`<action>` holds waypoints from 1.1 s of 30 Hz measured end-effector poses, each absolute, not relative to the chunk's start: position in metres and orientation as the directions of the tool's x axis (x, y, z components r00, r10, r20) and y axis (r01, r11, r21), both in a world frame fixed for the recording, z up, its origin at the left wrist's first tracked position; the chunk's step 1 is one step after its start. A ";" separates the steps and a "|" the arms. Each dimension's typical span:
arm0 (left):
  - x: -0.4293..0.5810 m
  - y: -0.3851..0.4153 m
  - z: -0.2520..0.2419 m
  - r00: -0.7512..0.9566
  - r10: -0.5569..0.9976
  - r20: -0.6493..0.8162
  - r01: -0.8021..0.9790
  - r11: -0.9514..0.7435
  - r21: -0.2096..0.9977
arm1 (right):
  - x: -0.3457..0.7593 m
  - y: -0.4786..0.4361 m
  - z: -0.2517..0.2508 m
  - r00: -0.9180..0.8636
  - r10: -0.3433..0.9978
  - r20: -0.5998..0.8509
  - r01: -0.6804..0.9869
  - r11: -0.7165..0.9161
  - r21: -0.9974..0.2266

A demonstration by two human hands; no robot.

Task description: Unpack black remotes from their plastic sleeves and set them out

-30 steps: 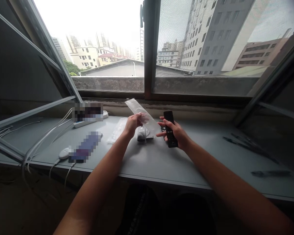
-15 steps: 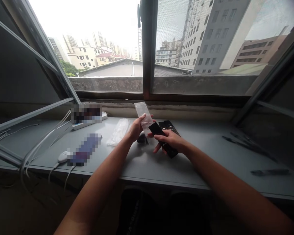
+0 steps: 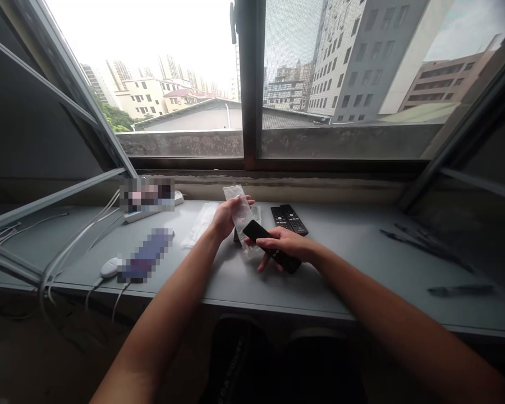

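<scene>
My left hand [image 3: 226,217] is closed on a clear plastic bag [image 3: 240,212], its thumb pressing the film. The bag hangs slantwise, its lower end close to my other hand. In my right hand [image 3: 288,244] is a black remote control [image 3: 255,230], tilted with its far end up and left, beside the bag. Some of my right fingers are spread beneath the remote. Behind that hand, two more black remotes [image 3: 289,219] lie side by side on the table. A dark object behind the bag is mostly hidden.
A pile of clear plastic bags [image 3: 197,227] lies left of my left hand. Farther left are a blurred-out phone-like slab [image 3: 147,255], a white round charger [image 3: 109,268], a white power strip [image 3: 154,207] and cables [image 3: 67,241]. Dark straps [image 3: 425,247] lie right on the grey table [image 3: 362,258].
Both hands have shifted slightly left, with the bag and the remote. The bag's top has come lower, and more of the two lying remotes shows.
</scene>
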State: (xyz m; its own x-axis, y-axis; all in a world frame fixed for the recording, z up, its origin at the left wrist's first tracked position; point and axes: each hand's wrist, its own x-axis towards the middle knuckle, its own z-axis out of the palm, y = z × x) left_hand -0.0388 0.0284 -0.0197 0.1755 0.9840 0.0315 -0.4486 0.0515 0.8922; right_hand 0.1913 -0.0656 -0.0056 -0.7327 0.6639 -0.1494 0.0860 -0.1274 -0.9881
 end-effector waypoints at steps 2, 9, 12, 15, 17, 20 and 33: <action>-0.041 0.029 -0.019 0.177 0.984 0.026 -0.428 0.053 0.902 | 0.192 -0.066 -0.005 -0.747 0.646 -0.155 0.089 -0.134 -0.987; -0.046 0.031 -0.014 0.080 0.996 0.034 -0.420 0.003 0.908 | 0.194 -0.068 -0.003 -0.776 0.621 -0.106 0.066 -0.088 -0.994; -0.041 0.026 -0.013 0.139 0.990 0.013 -0.424 0.048 0.904 | 0.192 -0.070 -0.004 -0.761 0.639 -0.110 0.061 -0.098 -0.993; -0.037 0.023 -0.012 0.195 0.981 0.005 -0.427 0.081 0.900 | 0.191 -0.071 -0.004 -0.782 0.614 -0.113 0.075 -0.088 -0.993; -0.037 0.024 -0.012 0.193 0.981 0.012 -0.430 0.073 0.900 | 0.190 -0.072 -0.002 -0.810 0.574 -0.121 0.096 -0.074 -0.993; -0.041 0.027 -0.011 0.155 0.988 0.008 -0.433 0.061 0.899 | 0.190 -0.074 -0.001 -0.832 0.541 -0.122 0.109 -0.056 -0.992; -0.052 0.035 -0.014 0.018 0.999 -0.038 -0.458 0.042 0.888 | 0.193 -0.076 0.004 -0.877 0.455 -0.154 0.125 -0.093 -0.988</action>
State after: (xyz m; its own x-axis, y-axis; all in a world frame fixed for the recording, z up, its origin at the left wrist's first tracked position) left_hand -0.0520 0.0352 -0.0139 0.0176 0.9991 -0.0377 -0.4578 0.0416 0.8881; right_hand 0.1934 -0.0756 0.0044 -0.8771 0.4550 -0.1536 0.1246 -0.0931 -0.9878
